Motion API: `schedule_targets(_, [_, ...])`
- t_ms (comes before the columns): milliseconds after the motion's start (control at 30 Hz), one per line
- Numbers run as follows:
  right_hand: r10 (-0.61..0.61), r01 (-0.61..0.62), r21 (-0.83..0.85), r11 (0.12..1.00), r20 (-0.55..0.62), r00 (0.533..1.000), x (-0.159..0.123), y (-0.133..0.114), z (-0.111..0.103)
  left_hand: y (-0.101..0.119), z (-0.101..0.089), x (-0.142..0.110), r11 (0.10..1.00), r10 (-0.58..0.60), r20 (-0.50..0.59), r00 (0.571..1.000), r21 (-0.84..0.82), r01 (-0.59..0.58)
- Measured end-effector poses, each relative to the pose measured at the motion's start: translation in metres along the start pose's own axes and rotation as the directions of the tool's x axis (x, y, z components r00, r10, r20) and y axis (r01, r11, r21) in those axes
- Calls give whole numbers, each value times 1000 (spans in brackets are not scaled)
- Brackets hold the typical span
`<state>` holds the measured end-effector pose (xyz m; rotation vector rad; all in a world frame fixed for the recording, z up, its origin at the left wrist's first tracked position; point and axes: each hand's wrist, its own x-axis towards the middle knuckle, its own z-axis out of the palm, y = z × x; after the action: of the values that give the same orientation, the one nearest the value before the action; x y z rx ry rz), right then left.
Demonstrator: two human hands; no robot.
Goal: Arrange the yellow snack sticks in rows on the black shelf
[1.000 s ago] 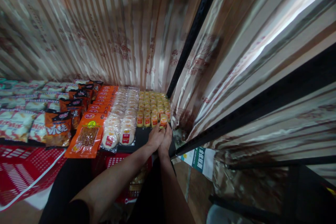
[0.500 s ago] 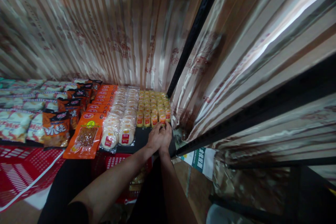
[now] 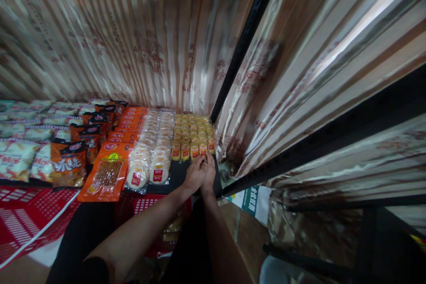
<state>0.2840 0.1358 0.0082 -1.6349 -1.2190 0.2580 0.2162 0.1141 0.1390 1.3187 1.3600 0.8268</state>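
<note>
My left hand (image 3: pixel 195 175) and my right hand (image 3: pixel 209 174) are side by side, touching, over the front right of a black shelf (image 3: pixel 178 183). Both have bent fingers drawn together, with fingertips against the lower front of the small yellow snack packs (image 3: pixel 194 151). Whatever may lie between the fingers is hidden. These packs stand in tight rows with red labels facing me. Left of them are two rows of clear-wrapped round white cakes (image 3: pixel 159 171), then a row of orange snack bags (image 3: pixel 108 173) with brown sticks showing through a window.
Brown-and-orange bags (image 3: pixel 68 164) and white bags (image 3: pixel 15 159) fill the shelf's left. Red plastic baskets (image 3: pixel 33 217) sit below its front edge. A black upright post (image 3: pixel 244 49) and a diagonal black bar (image 3: pixel 319 137) bound the right corner, before striped plastic sheeting (image 3: pixel 159 31).
The view has shifted slightly, so the goods appear a little further left. Both hands stay together at the front of the yellow packs; no pack has visibly moved.
</note>
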Motion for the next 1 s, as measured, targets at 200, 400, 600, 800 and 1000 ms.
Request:
schedule_targets(200, [-8, 8, -86, 996, -5, 1000, -9, 8, 4, -3, 0, -1, 999, 22, -31, 999, 40, -20])
schedule_targets(400, [-70, 80, -185, 980, 60, 996, -9, 14, 8, -3, -4, 3, 1000, -17, 39, 999, -24, 18])
schedule_targets(600, [-54, 57, -229, 972, 19, 998, -12, 8, 6, -6, -4, 1, 1000, 3, 9, 1000, 8, -3])
schedule_targets(800, [-53, 60, -220, 974, 40, 998, -13, 1, 4, -4, -1, -1, 998, 26, -18, 999, 58, -25])
schedule_targets(1000, [-28, 36, -209, 977, 40, 999, -16, -1, 1, -28, -2, 7, 999, 47, 7, 999, -8, -47])
